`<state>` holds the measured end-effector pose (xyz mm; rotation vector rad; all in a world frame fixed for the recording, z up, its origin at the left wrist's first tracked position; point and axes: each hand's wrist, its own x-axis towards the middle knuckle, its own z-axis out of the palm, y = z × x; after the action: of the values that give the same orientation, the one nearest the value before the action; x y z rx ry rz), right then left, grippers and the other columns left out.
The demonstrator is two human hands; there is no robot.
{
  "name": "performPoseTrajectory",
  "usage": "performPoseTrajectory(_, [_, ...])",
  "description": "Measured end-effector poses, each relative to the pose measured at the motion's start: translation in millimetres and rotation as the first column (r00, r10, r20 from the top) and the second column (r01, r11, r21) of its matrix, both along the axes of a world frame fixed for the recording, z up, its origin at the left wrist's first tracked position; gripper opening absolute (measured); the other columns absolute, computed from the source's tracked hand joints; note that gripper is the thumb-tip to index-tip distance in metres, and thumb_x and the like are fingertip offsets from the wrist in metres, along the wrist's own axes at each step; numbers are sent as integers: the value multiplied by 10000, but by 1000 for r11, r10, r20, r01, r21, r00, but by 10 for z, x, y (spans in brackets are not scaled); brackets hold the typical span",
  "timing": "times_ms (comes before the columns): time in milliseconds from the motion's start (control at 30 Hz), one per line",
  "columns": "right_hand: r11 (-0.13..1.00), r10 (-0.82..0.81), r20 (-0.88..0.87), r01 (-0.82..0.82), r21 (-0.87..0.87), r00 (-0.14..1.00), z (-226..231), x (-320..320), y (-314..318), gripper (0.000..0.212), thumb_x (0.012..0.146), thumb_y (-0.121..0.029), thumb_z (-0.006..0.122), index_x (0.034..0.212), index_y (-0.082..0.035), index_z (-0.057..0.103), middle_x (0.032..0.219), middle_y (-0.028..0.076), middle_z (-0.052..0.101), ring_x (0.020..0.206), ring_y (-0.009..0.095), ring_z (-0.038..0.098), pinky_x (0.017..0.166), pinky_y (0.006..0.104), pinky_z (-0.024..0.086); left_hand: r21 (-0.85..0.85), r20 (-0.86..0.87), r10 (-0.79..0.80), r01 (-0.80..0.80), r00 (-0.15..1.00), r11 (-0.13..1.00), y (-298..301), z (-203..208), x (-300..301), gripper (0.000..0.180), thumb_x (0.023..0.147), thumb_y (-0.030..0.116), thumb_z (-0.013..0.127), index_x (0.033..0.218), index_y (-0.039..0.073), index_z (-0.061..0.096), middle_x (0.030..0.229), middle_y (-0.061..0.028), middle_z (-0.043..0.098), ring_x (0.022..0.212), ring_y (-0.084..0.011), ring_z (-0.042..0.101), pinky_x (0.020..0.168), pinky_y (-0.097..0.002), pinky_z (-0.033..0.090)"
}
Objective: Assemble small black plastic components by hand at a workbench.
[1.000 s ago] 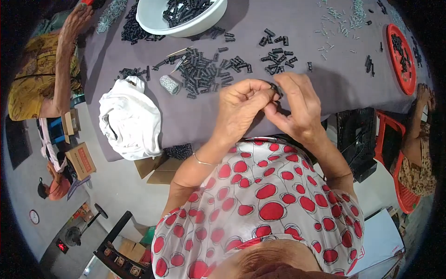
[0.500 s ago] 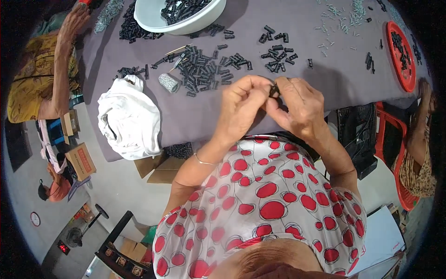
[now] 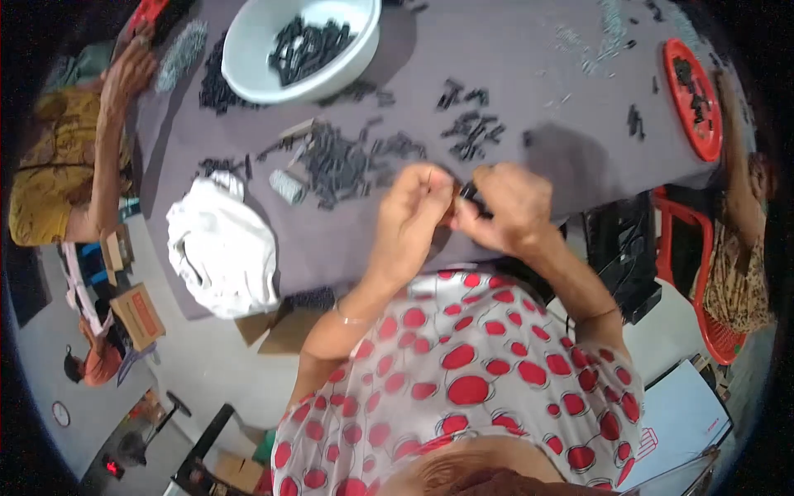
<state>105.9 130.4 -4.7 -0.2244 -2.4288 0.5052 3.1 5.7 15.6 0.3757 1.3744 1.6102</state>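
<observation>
Over the table's near edge, my right hand (image 3: 514, 208) closes thumb and fingers on a small black plastic part (image 3: 470, 193). Right beside it, my left hand (image 3: 415, 211) has its thumb and fingertips pinched together, and whatever sits in that pinch is too small and blurred to make out. Beyond the left hand lies a loose heap of short black plastic parts (image 3: 337, 165). A smaller cluster of black parts (image 3: 471, 132) lies just past both hands. A grey speckled roll-like piece (image 3: 287, 187) rests at the heap's left edge.
A white basin (image 3: 240, 70) of black parts stands at the far side. White cloth (image 3: 222, 252) lies at the near left. Small silvery pieces (image 3: 608, 37) are scattered far right, near a red tray (image 3: 672, 62). Co-workers' arms (image 3: 106, 157) reach in from both sides.
The view has shifted, so the table sits lower and more of the basin shows. My hands stay close together; the black part now shows in the right hand's fingers.
</observation>
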Motion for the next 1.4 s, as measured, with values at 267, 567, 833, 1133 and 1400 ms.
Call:
performPoseTrajectory(267, [995,10,-156,-26,-98,988,-54,-49,-50,182,555,-101,655,676,-67,525,625,60,461,508,239,501,488,334,456,51,29,-55,54,998,997,-42,-44,16,93,932,67,516,948,-11,563,833,-38,606,757,-86,556,683,-228,468])
performPoseTrajectory(567, [995,61,-111,-68,-68,992,60,31,350,384,626,-36,685,1000,-37,596,821,99,561,676,283,571,584,363,484,81,92,-84,77,992,994,-42,-135,-15,113,920,81,561,959,-25,577,838,-56,625,744,-111,594,680,-243,488])
performPoseTrajectory(833, [991,-64,36,68,-116,997,101,-118,711,253,692,-27,656,935,-58,594,811,91,510,779,296,534,687,383,437,121,-638,176,-128,749,984,-34,178,-317,82,842,8,608,917,-23,596,870,-47,587,805,-122,574,721,-245,471])
performPoseTrajectory(1133, [997,-58,212,68,-41,976,77,-321,776,197,716,-113,653,902,-65,609,847,71,506,828,252,532,705,371,396,129,-989,90,-383,-117,915,208,458,-1258,109,809,127,666,889,56,642,857,-78,620,857,-271,543,766,-353,427])
performPoseTrajectory(1400, [995,-37,41,40,-92,998,183,-142,588,248,669,-104,695,899,-78,607,857,41,555,815,226,538,694,339,381,112,-895,202,-238,397,965,177,416,-704,71,793,36,656,855,9,635,866,-79,617,749,-175,558,684,-287,445])
